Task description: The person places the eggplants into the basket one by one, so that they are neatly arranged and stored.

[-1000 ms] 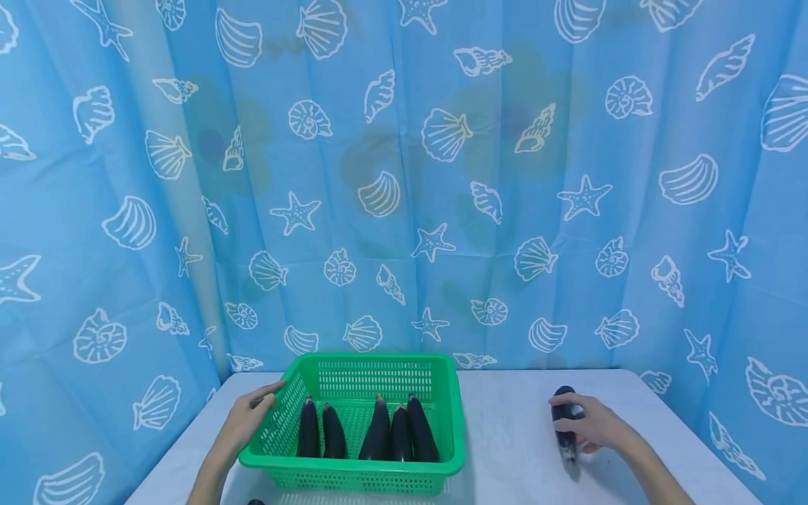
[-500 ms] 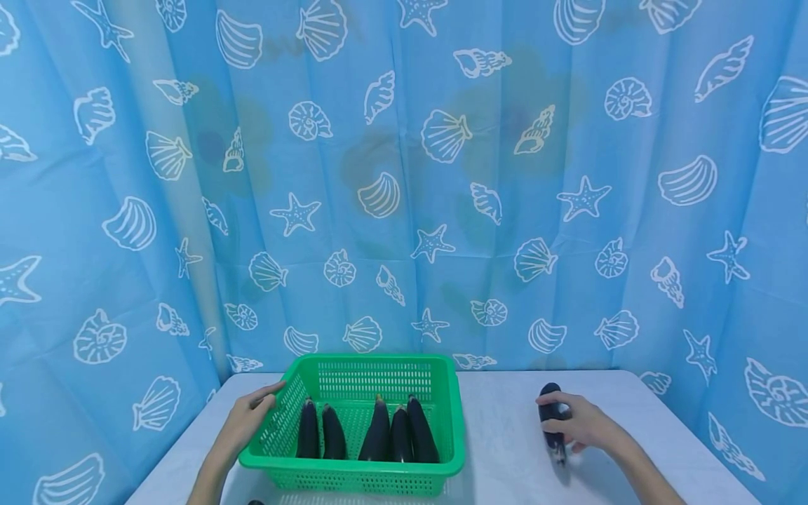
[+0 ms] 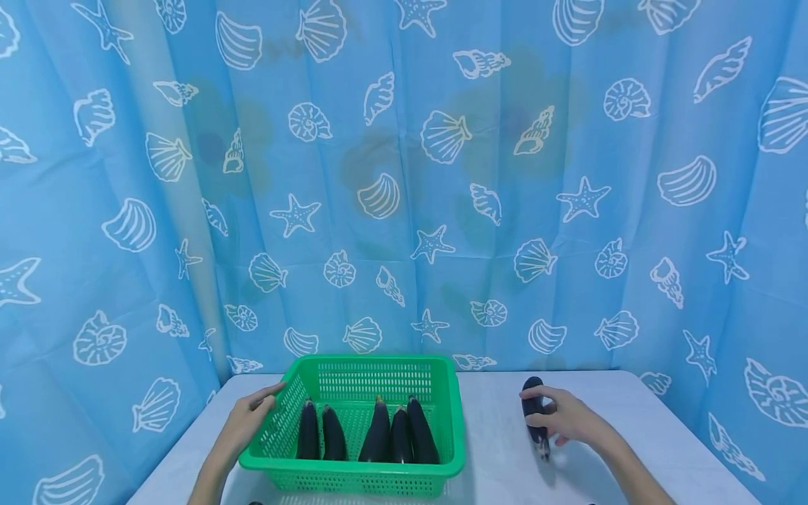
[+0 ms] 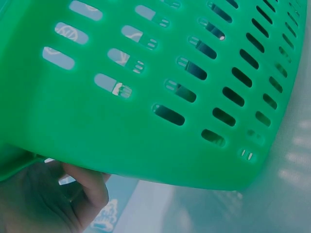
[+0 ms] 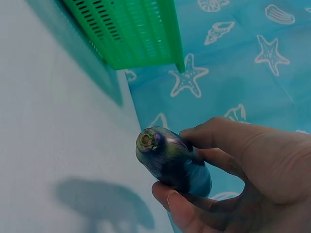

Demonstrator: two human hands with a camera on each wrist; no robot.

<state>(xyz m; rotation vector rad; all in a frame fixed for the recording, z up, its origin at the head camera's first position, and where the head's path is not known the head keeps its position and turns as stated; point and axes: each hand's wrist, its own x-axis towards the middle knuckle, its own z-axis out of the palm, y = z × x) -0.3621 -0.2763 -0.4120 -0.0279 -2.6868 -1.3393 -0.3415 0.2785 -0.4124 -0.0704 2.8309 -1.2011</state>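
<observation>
A dark purple eggplant [image 3: 533, 406] is pinched between the thumb and fingers of my right hand [image 3: 570, 416], to the right of the basket. In the right wrist view its green stem end faces the camera, and its shadow falls on the table apart from it. My left hand [image 3: 245, 421] holds the left rim of a green plastic basket [image 3: 353, 466], fingers curled at the edge in the left wrist view. Several eggplants [image 3: 379, 435] lie side by side in the basket, with a gap between the left pair and the others.
A white table [image 3: 499, 449] bears the basket. Behind and at both sides hangs a blue curtain [image 3: 391, 245] with white shells and starfish. The top of a small dark object [image 3: 255, 502] shows at the bottom edge, mostly cut off.
My right hand has moved left with the eggplant, nearer the basket and slightly farther from me. The left hand and the basket have stayed in place.
</observation>
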